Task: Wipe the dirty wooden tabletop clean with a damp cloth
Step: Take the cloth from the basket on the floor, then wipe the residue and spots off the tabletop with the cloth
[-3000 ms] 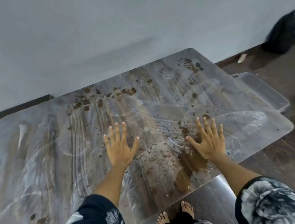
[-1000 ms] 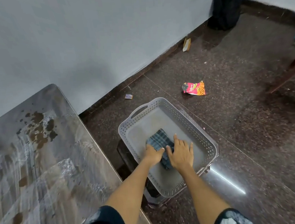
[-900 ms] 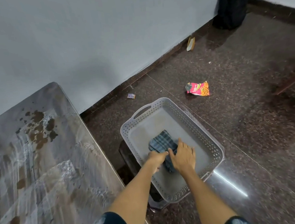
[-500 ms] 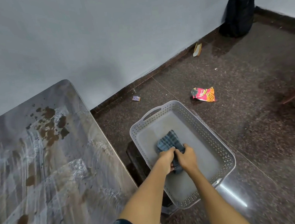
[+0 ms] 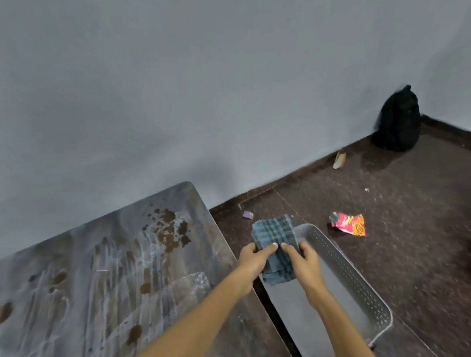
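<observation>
Gripping one folded checked cloth (image 5: 275, 240) above the grey perforated basket (image 5: 358, 284), left hand (image 5: 253, 261) and right hand (image 5: 305, 263) curl fingers around it; stained worktop (image 5: 96, 288) lies left, two wrappers (image 5: 347, 224) beyond.

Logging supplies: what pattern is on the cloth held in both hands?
A blue-grey checked cloth, clearest in the head view.

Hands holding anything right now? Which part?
Both hands hold the checked cloth above the tray: left hand grips its left side, right hand its right side, near the middle.
</observation>
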`<state>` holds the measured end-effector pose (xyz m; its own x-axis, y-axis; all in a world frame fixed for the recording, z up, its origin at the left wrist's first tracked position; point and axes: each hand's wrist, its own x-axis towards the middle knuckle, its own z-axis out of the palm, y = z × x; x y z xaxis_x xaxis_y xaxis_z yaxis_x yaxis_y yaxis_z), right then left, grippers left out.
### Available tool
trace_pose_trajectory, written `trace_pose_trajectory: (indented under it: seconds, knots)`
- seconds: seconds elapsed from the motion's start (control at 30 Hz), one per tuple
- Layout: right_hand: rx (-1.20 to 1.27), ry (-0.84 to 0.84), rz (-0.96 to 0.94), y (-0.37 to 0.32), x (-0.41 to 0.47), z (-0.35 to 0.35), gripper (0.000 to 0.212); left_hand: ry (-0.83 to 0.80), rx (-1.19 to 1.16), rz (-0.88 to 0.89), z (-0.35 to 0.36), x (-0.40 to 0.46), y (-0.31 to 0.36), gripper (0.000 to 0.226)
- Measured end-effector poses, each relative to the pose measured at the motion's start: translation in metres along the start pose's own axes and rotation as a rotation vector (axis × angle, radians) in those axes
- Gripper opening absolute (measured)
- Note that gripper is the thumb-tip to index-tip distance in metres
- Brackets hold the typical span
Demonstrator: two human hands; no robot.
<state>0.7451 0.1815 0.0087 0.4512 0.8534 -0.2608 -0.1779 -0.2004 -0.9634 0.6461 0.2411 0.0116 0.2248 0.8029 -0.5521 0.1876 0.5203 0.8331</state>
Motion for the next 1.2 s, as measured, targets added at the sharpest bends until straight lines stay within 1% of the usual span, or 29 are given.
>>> trace_pose_trajectory:
  seconds: [0.07, 0.17, 0.27, 0.4, 0.53, 0.67, 0.73, 0.9, 1.07, 1.17, 1.2]
  knots:
    - [0.034, -0.041, 0.009, -0.011, -0.017, 0.022, 0.011, 0.004, -0.032, 0.06, -0.027, -0.023, 0.005, 0.028]
    - [0.008, -0.134, 0.003, -0.024, -0.052, 0.065, 0.01, 0.051, -0.069, 0.128, -0.084, -0.071, 0.005, 0.029]
    - [-0.058, -0.283, -0.012, -0.027, -0.095, 0.115, 0.006, 0.106, -0.135, 0.142, -0.15, -0.119, -0.007, 0.029]
    - [-0.148, -0.495, 0.02, -0.018, -0.16, 0.191, 0.01, 0.255, -0.149, 0.144, -0.244, -0.187, -0.031, 0.034]
    - [-0.222, -0.675, 0.003, 0.002, -0.226, 0.267, 0.015, 0.398, -0.202, 0.148, -0.325, -0.256, -0.069, 0.028]
    - [-0.261, -0.833, -0.024, 0.029, -0.306, 0.33, 0.008, 0.534, -0.351, 0.151, -0.393, -0.327, -0.124, 0.035]
    - [-0.285, -0.904, -0.037, 0.043, -0.348, 0.356, 0.004, 0.595, -0.411, 0.152, -0.423, -0.363, -0.153, 0.031]
    - [-0.335, -1.042, -0.009, 0.08, -0.437, 0.409, 0.011, 0.715, -0.554, 0.14, -0.483, -0.436, -0.22, 0.03]
    - [-0.372, -1.125, 0.084, 0.107, -0.496, 0.446, 0.014, 0.793, -0.679, 0.107, -0.527, -0.481, -0.266, 0.031]
    - [-0.388, -1.156, 0.082, 0.115, -0.517, 0.464, 0.016, 0.843, -0.725, 0.119, -0.547, -0.494, -0.282, 0.038]
    - [-0.383, -1.167, 0.087, 0.117, -0.523, 0.471, 0.015, 0.848, -0.736, 0.125, -0.553, -0.499, -0.285, 0.037]
